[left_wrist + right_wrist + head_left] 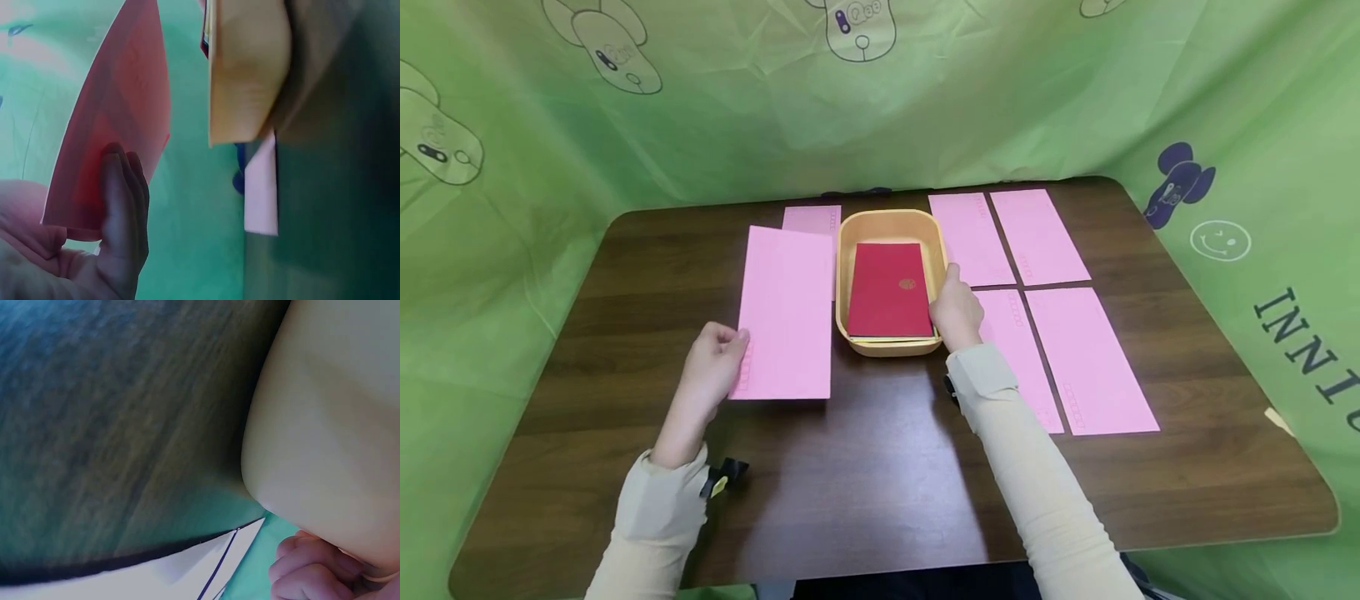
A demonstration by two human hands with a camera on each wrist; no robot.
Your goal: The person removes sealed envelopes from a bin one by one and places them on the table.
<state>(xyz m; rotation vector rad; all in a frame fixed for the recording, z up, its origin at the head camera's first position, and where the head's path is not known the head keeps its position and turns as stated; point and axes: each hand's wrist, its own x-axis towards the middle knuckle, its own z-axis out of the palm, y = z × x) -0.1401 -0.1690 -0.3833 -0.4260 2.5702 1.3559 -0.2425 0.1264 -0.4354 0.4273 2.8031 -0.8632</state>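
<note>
My left hand (715, 367) pinches a pink envelope (786, 317) by its lower left edge, thumb on the near face. The left wrist view shows the fingers behind the envelope (125, 119), which stands tilted above the table. To its right is a yellow rectangular tray (891, 351), where red envelopes or folders (887, 287) lie stacked, with lighter edges under the top one. On the tray's right side my right hand (957, 312) grips the rim. The right wrist view has its curled fingers (312, 569) against the tray wall (325, 425).
Several pink envelopes lie flat in two rows on the right, including one at the far right (1093, 362). Another pink envelope (811, 218) lies behind the held one, partly covered. The brown wooden table (625, 317) meets green printed cloth (715, 142) at its back and sides.
</note>
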